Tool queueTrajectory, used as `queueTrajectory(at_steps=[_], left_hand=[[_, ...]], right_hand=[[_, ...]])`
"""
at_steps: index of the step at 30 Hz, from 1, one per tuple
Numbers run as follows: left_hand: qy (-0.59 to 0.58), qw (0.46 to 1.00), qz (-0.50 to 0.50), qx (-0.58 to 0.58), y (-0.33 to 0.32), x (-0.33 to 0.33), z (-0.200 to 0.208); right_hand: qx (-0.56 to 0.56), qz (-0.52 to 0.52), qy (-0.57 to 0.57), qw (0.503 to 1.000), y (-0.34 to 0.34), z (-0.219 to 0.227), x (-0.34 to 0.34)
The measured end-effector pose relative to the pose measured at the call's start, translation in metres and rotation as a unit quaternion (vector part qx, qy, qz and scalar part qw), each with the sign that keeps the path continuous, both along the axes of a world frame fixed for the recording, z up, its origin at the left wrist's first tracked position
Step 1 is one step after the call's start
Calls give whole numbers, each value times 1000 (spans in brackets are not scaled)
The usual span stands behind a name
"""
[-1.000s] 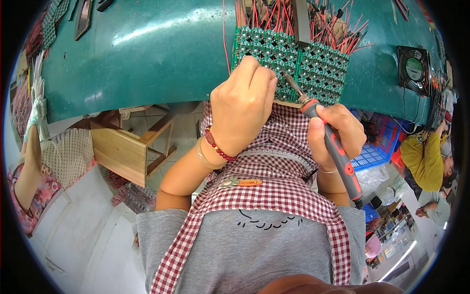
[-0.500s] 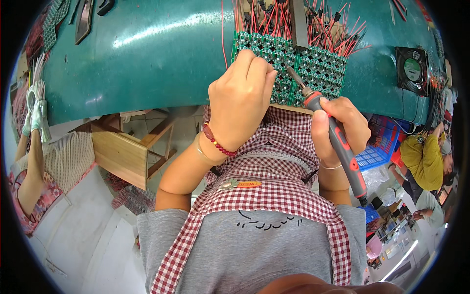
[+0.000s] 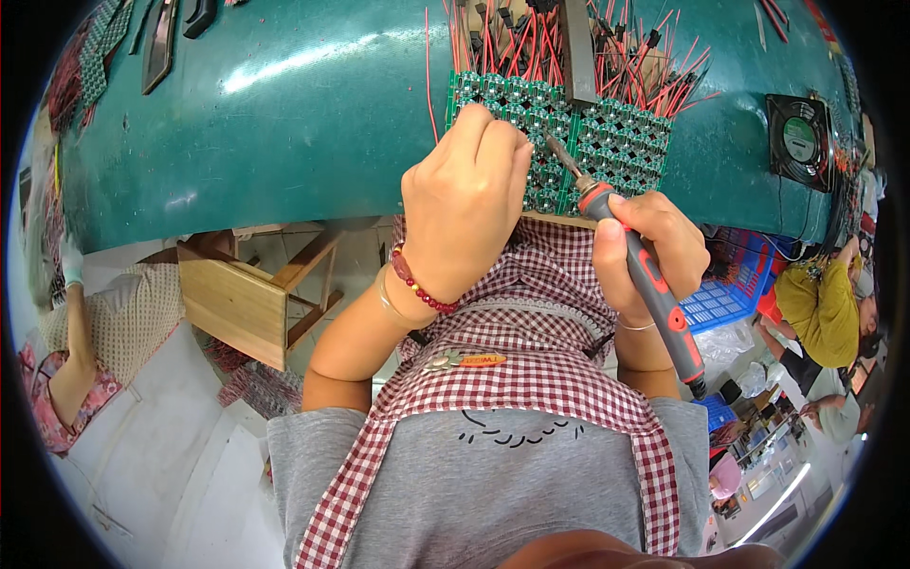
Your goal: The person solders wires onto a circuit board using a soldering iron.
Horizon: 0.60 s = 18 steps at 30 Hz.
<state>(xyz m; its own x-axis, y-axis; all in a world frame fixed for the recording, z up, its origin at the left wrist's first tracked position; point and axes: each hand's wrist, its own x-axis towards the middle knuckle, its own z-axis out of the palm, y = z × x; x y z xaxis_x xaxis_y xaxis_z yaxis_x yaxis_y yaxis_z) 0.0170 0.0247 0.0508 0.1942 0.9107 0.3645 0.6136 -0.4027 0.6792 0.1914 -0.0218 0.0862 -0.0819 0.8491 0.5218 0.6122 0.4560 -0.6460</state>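
Note:
In my right hand (image 3: pixel 654 248) is a grey and red soldering iron (image 3: pixel 646 284), its tip pointing up and left at the green circuit boards (image 3: pixel 621 147). The tip is over the boards, close to the fingers of my left hand (image 3: pixel 466 194). That hand is closed in a pinch above the boards' left part; what its fingertips hold is hidden behind them. Red and black wires (image 3: pixel 517 43) with black connectors stand up along the boards' far side. A dark metal bar (image 3: pixel 576 57) lies across the boards between the wire bunches.
A black fan (image 3: pixel 798 140) stands at the right of the green table (image 3: pixel 313 133). Dark tools (image 3: pixel 161 47) lie at the far left. Below the table edge are a wooden stool (image 3: pixel 232 302) at left and a blue crate (image 3: pixel 725 294) at right. Co-workers are at both sides.
The soldering iron's tip has shifted slightly left and down, nearer my left fingers. My left hand is nearly still. The gloved co-worker's hand at far left has moved down.

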Motion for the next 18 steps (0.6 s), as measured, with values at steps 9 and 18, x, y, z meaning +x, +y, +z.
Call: queueTrajectory(at_steps=[9, 18], left_hand=[[0, 1000, -6, -8, 2, 3, 4], [31, 999, -31, -27, 10, 12, 7]], right_hand=[[8, 2, -6, 1000, -4, 3, -1], [3, -3, 9, 1000, -1, 1, 4]])
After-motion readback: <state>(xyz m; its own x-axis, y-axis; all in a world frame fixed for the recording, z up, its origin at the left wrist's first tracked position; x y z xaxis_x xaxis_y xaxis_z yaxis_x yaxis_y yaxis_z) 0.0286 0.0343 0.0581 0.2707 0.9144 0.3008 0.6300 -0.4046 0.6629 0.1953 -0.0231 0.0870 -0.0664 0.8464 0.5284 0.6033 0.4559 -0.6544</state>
